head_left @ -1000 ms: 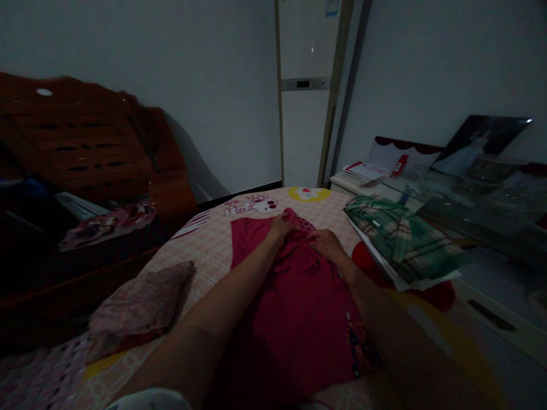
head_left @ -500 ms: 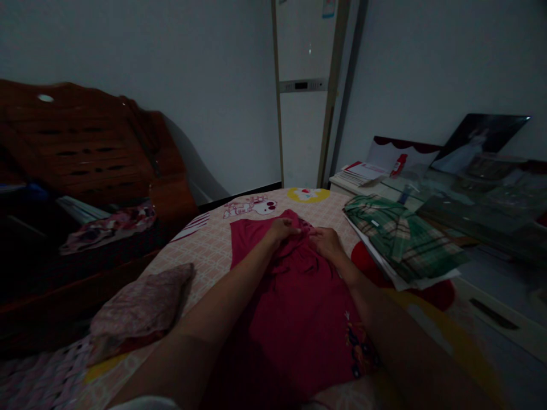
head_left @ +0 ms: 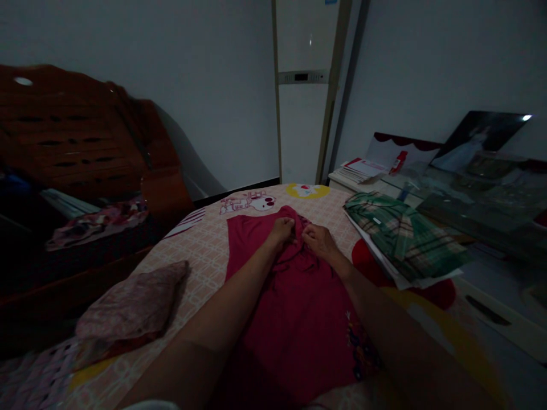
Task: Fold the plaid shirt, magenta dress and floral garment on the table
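Observation:
A dark pink shirt (head_left: 294, 324) with embroidery low on its right side lies spread out in front of me. Near its far edge, the fabric is bunched between my hands. My left hand (head_left: 282, 232) pinches the cloth with curled fingers. Just to the right, my right hand (head_left: 319, 240) is also closed on the shirt, thumb and fingertips together. The two hands are close but apart, and the exact bit of cloth in the fingertips is too dark to make out.
The shirt rests on a patterned cloth-covered round surface (head_left: 200, 250). At left lies a folded mauve garment (head_left: 132, 307); at right, a folded green plaid garment (head_left: 401, 233) on white sheets. Beyond are a wooden bench (head_left: 85, 136), a tall white cabinet unit (head_left: 301, 125) and a glass-topped stand (head_left: 461, 199).
My fingers have shifted on the bunched cloth, the right hand coming slightly leftward and curling more. The camera view has moved a little. The shirt stays spread out.

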Demonstrator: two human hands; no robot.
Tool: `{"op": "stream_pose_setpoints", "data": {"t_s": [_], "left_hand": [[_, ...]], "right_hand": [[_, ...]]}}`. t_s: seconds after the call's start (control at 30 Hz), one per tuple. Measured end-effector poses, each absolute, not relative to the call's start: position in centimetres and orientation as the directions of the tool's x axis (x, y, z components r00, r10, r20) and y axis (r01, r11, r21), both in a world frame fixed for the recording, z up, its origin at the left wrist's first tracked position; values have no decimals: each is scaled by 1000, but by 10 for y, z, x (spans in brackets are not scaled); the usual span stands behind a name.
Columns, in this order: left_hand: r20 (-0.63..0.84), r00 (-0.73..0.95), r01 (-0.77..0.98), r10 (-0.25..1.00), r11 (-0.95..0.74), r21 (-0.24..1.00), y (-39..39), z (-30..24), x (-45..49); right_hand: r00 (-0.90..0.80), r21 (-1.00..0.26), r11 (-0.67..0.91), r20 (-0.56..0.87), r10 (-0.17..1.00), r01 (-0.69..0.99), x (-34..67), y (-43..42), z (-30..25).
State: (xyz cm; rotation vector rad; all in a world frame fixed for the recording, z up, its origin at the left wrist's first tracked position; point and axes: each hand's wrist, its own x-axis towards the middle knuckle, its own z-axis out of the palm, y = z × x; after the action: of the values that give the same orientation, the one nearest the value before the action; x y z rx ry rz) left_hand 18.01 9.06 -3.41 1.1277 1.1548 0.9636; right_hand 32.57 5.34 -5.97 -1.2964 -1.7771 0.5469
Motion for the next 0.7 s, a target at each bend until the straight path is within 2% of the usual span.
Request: {"op": "stream_pose_setpoints", "data": {"t_s": [0.17,0.4,0.6,0.7], "left_hand": [[-221,101,30,970,219,975,97,-34,184],[-225,110,34,968,223,974,104,-37,183],[-281,57,-153,958,287,946,104,-34,181],[-291,71,-170,954,299,939,103,-33,180]], "right_hand": [[-59,-787,342,365,929,514,324,52,-56],[-20,-875,276,292,956,397,324,48,-51],[79,-935,146,180,980,322,325,45,-46],[83,-942,125,158,984,311,325,45,-46]]}}
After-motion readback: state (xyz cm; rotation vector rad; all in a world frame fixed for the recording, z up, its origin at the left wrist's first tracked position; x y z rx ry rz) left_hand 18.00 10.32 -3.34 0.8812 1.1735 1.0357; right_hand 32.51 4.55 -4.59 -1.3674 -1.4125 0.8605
